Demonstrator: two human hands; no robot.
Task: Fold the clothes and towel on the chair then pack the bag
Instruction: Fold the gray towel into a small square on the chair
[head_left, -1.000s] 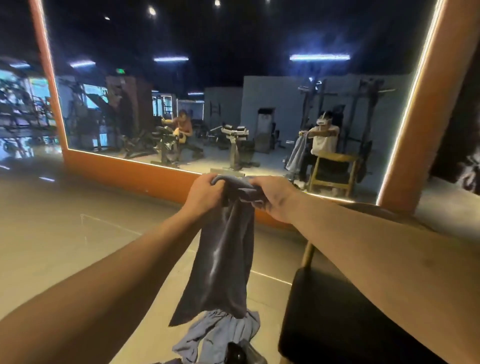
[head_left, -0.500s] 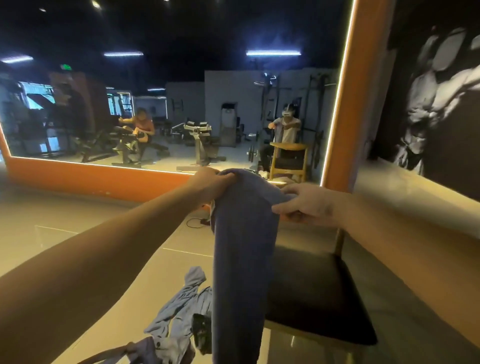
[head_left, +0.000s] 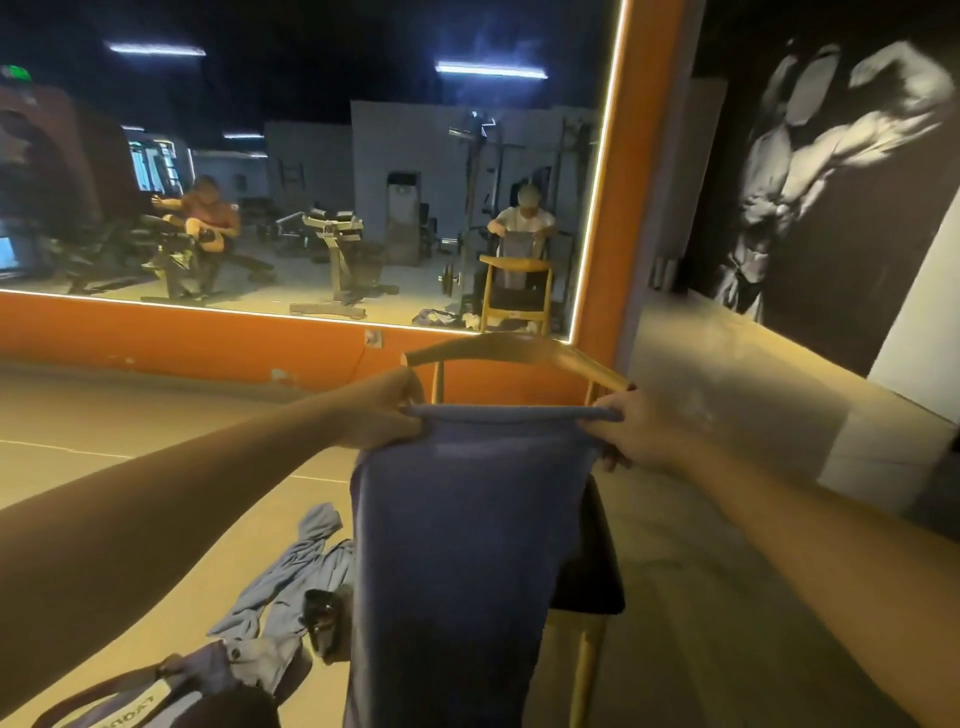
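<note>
1. Counting: two grips, one towel (head_left: 457, 545), one chair (head_left: 519, 348), one bag (head_left: 145, 696), one garment (head_left: 291, 582).
2. Left grip (head_left: 387, 415) is curled tight on the towel's top left corner; right grip (head_left: 631, 436) is the same on the top right corner.
3. Towel is blue-purple, with its top edge taut between the grips. It hangs flat in front of the chair, lower end out of frame.
4. Garment is grey-blue, crumpled on the floor at left, with the bag just beside it.
</note>
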